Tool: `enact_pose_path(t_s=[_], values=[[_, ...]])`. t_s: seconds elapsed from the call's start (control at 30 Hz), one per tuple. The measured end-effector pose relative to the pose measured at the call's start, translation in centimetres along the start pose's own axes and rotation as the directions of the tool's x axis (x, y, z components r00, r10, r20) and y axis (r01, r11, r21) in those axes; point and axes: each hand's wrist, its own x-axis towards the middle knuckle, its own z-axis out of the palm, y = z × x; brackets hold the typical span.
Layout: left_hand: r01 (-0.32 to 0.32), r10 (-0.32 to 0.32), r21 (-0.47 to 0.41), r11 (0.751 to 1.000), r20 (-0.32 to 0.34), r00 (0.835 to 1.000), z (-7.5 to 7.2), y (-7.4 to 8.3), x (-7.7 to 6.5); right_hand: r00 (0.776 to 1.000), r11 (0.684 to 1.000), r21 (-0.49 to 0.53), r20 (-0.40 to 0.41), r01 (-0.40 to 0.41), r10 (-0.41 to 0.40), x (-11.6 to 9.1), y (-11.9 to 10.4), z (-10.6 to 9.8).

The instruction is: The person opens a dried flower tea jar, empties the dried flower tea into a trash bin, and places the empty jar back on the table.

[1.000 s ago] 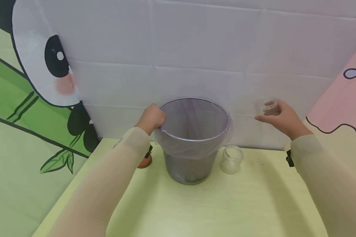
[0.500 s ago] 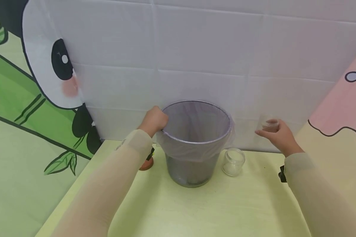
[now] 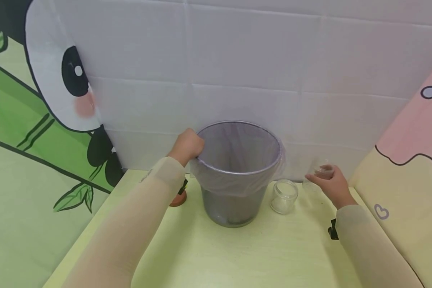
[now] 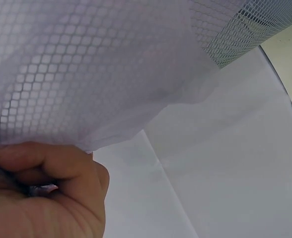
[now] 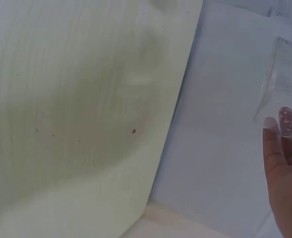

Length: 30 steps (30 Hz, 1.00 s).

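Note:
A grey mesh wastebasket (image 3: pixel 230 212) stands upright on the table, lined with a translucent pale purple bag (image 3: pixel 223 185) folded over its rim. My left hand (image 3: pixel 186 147) grips the left side of that rim with curled fingers, bag included. In the left wrist view, the mesh shows through the bag above the thumb. On the right, my right hand (image 3: pixel 331 187) holds a clear jar (image 5: pixel 286 74) between thumb and fingers, just over the table near the back wall. Another clear jar (image 3: pixel 283 197), open at the top, stands between the wastebasket and the right hand.
A reddish-brown round object (image 3: pixel 179 199) sits left of the wastebasket, partly hidden by the left sleeve. A white wall covering (image 3: pixel 245 60) rises right behind the table (image 3: pixel 234 256). Printed cartoon cloths hang at both sides.
My right hand has come down toward the table and slightly left, carrying the clear jar. The left hand keeps its grip on the rim. The view has shifted a little.

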Motion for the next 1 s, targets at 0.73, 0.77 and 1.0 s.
enact_pose_path(t_s=[0.73, 0.77, 1.0], values=[[0.000, 0.000, -0.007, 1.000, -0.003, 1.000, 0.0, 0.1, -0.1, 0.994, 0.996, -0.002, 0.058, -0.093, 0.093, -0.7, 5.3, 3.0], [-0.001, 0.001, -0.003, 1.000, -0.003, 1.000, 0.0, 0.1, -0.1, 0.994, 0.996, -0.005, 0.055, -0.091, 0.091, -0.7, 5.4, 3.1], [0.005, -0.006, -0.024, 1.000, -0.013, 1.000, 0.1, 0.2, 0.4, 0.990, 0.992, -0.033, 0.069, -0.118, 0.120, 0.1, 6.5, 3.3]])
